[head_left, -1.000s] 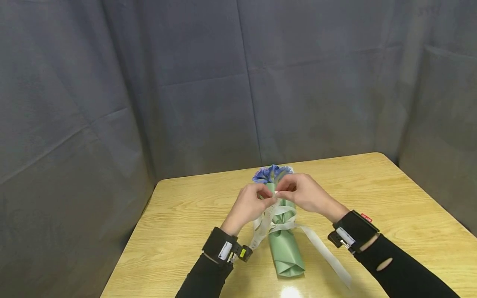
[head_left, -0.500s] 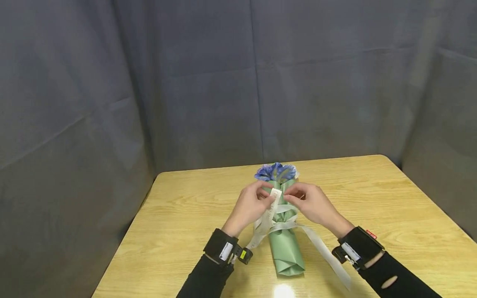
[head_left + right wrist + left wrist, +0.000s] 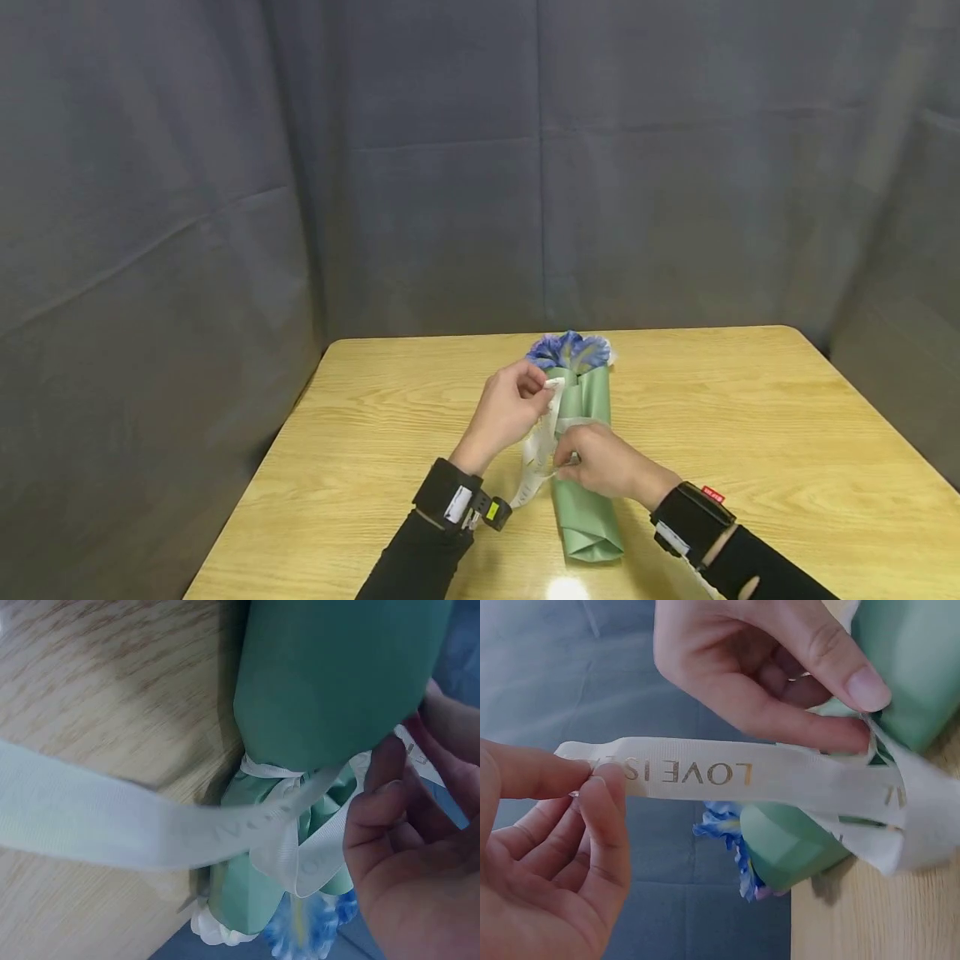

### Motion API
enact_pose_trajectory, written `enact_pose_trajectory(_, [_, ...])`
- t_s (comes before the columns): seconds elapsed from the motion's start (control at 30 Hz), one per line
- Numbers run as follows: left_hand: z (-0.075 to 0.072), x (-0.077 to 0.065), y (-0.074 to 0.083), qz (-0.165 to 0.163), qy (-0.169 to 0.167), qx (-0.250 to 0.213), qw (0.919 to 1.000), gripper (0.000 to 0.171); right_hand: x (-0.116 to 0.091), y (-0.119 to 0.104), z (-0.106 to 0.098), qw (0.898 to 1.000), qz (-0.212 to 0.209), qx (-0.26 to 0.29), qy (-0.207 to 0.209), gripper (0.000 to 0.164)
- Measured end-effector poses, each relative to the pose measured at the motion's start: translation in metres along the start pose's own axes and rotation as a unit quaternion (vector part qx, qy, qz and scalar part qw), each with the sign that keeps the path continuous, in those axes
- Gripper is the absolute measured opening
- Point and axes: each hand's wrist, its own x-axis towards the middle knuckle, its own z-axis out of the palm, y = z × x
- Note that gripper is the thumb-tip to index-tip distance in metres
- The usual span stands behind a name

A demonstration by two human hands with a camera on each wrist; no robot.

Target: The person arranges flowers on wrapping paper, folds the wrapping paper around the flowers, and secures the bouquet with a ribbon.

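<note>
A bouquet with blue flowers point(image 3: 573, 350) lies on the table, rolled in green wrapping point(image 3: 588, 525). White ribbon point(image 3: 537, 452) with gold lettering is tied round its middle. My left hand point(image 3: 504, 414) holds one ribbon end up between thumb and index finger, left of the bouquet; "LOVE IS" reads upside down on that ribbon tail point(image 3: 697, 771) in the left wrist view. Over the tie, my right hand point(image 3: 609, 463) pinches the ribbon near the knot, which its fingers partly hide. The other ribbon tail point(image 3: 142, 832) stretches away from the bouquet in the right wrist view.
The bouquet rests on a light wooden table point(image 3: 405, 392). Grey cloth point(image 3: 435, 183) hangs behind the table and along both sides. A white flower point(image 3: 217, 926) shows at the bouquet's top in the right wrist view.
My right hand has left the raised ribbon end and moved down to the tie at the bouquet's middle. The left hand keeps its pinch on the ribbon end. The head view has shifted slightly.
</note>
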Motion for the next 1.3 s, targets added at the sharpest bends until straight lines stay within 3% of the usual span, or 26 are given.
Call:
enact_pose_trajectory(0.1, [0.0, 0.0, -0.002, 0.004, 0.007, 0.008, 0.9999, 0.004, -0.002, 0.002, -0.001, 1.0, -0.011, -0.015, 0.012, 0.013])
enact_pose_trajectory(0.27, [0.0, 0.001, -0.003, 0.009, 0.013, 0.021, 0.9997, 0.005, -0.015, 0.006, -0.021, 0.998, 0.064, 0.021, 0.004, 0.014])
enact_pose_trajectory(0.43, [-0.002, 0.004, 0.0, 0.013, 0.015, 0.03, 0.9993, 0.005, -0.037, 0.021, -0.054, 0.989, 0.135, 0.048, 0.023, 0.013])
enact_pose_trajectory(0.6, [-0.005, 0.006, -0.001, 0.013, 0.016, 0.037, 0.9991, 0.006, -0.056, 0.036, -0.074, 0.979, 0.196, 0.048, 0.008, 0.009])
enact_pose_trajectory(0.97, [-0.004, 0.004, -0.006, 0.005, 0.024, 0.05, 0.9985, 0.004, -0.08, 0.071, -0.058, 0.968, 0.251, 0.005, -0.026, 0.018])
enact_pose_trajectory(1.1, [-0.003, 0.004, -0.004, 0.005, 0.019, 0.05, 0.9985, 0.004, -0.07, 0.062, -0.056, 0.968, 0.25, -0.021, -0.005, 0.011])
enact_pose_trajectory(1.3, [0.0, 0.002, -0.002, 0.002, 0.006, 0.041, 0.9991, 0.005, -0.05, 0.028, -0.053, 0.973, 0.219, -0.074, 0.018, 0.032])
